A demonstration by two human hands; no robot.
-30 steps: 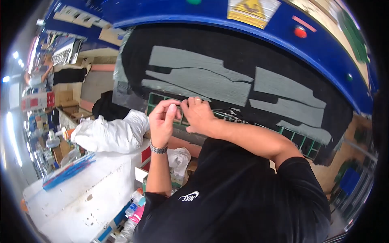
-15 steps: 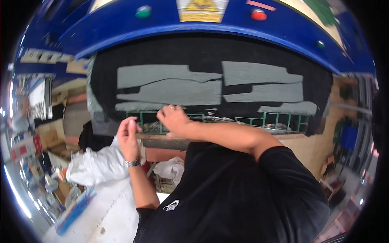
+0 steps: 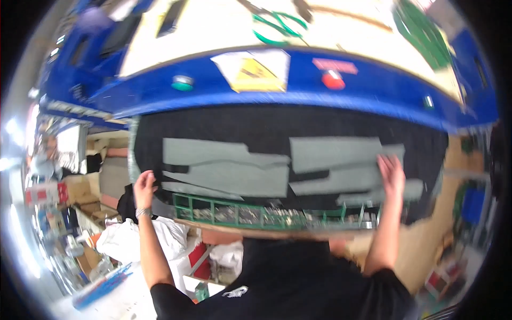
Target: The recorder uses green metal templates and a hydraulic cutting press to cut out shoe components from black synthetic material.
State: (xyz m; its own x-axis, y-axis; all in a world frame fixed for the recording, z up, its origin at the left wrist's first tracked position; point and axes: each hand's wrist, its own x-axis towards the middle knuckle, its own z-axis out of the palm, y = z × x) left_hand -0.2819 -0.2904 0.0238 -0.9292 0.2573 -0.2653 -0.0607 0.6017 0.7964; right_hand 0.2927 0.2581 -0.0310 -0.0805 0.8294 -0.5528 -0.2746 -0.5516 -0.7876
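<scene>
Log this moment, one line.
left grip: by left edge of black sheet | right grip: over grey panels | green frame: along near edge

Yellow sign (image 3: 255,74) on blue machine beam (image 3: 304,88); pink label (image 3: 335,66) above red button (image 3: 333,80); white logo (image 3: 235,292) on black shirt (image 3: 298,277). Lettering too blurred.

Two hands (image 3: 144,189) (image 3: 392,174), six grey pieces (image 3: 242,178), one red button (image 3: 334,80)

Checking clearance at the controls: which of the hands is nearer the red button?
Right. In view, the right hand is below the red button, to its right; the left hand is farther, below and well left.
</scene>
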